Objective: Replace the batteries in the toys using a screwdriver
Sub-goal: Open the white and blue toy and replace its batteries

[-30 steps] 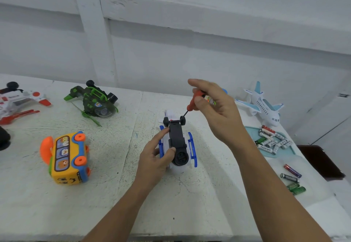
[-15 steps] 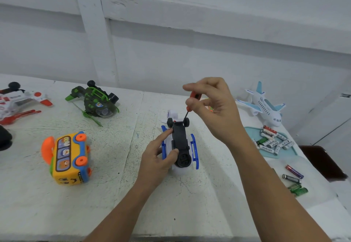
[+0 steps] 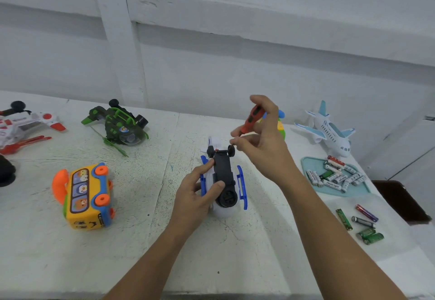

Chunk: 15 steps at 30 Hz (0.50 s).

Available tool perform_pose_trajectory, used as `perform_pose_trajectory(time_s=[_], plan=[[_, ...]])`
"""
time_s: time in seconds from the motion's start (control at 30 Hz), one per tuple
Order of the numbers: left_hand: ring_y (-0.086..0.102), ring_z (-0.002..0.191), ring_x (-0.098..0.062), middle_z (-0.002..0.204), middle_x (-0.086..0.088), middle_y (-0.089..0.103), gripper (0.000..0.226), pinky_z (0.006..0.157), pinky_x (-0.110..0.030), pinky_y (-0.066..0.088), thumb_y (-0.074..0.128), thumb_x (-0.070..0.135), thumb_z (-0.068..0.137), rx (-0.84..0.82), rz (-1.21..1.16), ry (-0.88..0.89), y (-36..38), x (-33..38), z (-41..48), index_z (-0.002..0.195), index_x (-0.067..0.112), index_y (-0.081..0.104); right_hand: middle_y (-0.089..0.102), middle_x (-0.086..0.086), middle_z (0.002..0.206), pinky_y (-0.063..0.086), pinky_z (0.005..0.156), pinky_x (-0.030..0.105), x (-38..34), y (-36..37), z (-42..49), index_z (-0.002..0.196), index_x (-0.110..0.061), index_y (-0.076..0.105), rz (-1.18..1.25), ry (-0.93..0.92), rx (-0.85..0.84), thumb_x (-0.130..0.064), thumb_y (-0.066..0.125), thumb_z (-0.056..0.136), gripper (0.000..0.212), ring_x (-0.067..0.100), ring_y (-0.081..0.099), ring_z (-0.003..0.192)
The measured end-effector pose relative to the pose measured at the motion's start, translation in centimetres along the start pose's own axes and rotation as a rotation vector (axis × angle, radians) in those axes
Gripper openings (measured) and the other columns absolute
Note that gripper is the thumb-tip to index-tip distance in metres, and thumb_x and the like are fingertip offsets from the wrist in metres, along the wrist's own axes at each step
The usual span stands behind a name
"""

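Lifting tool: half a second ago the tip of our red-handled screwdriver stood at the far end of the toy, by its small black wheels. Now it has come up and away, and the handle leans back across our fingers.
Right hand: our right hand grips the handle with its upper fingers. Thumb and forefinger are pinched together just beside the toy's far wheel, and whether a screw sits between them is too small to tell.
Left hand: our left hand has kept its grasp on the toy, thumb on the black underside and forefinger along the left flank.
Toy: the white-and-blue plastic toy vehicle lies belly-up on the white desk, about midway between the left and right edges, where it lay before.
Meaning: we judge that the battery-cover screw is out or nearly out. The black cover looks still seated, so lifting it should be the next step.
Batteries: a heap of cylindrical batteries lies in the pale teal tray by the right edge. A few loose green and purple batteries lie nearer the near right corner.
Other toys: the yellow toy bus sits toward the left edge, untouched, and the white-and-blue toy airplane stands at the far right corner.
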<state>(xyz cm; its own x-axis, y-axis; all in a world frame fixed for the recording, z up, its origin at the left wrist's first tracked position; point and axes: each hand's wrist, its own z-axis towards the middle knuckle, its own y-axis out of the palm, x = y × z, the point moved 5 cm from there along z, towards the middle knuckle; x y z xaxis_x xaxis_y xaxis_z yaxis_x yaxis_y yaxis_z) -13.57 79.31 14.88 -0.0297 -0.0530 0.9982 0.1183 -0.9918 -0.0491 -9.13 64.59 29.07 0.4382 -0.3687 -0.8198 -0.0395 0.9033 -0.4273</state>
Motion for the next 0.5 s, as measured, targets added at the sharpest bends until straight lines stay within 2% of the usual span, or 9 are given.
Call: perform_pose_trajectory(time_s=[0.07,0.2,0.3,0.5], plan=[[0.063,0.109,-0.014,0.124,0.013,0.059,0.043,0.087,-0.038,0.059,0.073,0.037,0.083,0.000,-0.024,-0.005,0.0,0.1,0.0,0.122,0.051,0.059,0.053,0.023,0.111,0.056,0.068,0.022,0.9,-0.4,0.3,0.120,-0.053,0.027,0.056,0.040,0.075,0.008,0.058,0.087,0.076,0.021,0.071,0.079],[0.067,0.097,-0.004,0.115,0.013,0.063,0.039,0.073,-0.021,0.058,0.071,0.024,0.088,0.007,-0.090,-0.018,0.1,0.4,0.0,0.121,0.041,0.061,0.054,0.029,0.097,0.061,0.075,0.044,2.3,-0.6,0.3,0.130,-0.034,0.022,0.245,0.136,0.142,0.012,0.053,0.090,0.068,0.034,0.072,0.073],[0.067,0.091,0.002,0.101,0.024,0.067,0.035,0.067,-0.015,0.054,0.068,0.018,0.090,0.007,-0.102,-0.014,0.1,0.9,-0.1,0.117,0.039,0.061,0.056,0.022,0.093,0.061,0.077,0.044,2.7,-0.1,-0.1,0.130,-0.034,0.023,0.243,0.145,0.159,0.012,0.052,0.090,0.068,0.035,0.072,0.074],[0.064,0.089,0.009,0.097,0.030,0.065,0.032,0.065,-0.011,0.051,0.066,0.019,0.092,0.022,-0.061,-0.006,0.1,1.0,0.0,0.117,0.038,0.060,0.053,0.030,0.101,0.060,0.081,0.045,2.9,0.6,-0.7,0.124,-0.037,0.024,0.226,0.115,0.202,0.009,0.053,0.092,0.063,0.031,0.073,0.073]])
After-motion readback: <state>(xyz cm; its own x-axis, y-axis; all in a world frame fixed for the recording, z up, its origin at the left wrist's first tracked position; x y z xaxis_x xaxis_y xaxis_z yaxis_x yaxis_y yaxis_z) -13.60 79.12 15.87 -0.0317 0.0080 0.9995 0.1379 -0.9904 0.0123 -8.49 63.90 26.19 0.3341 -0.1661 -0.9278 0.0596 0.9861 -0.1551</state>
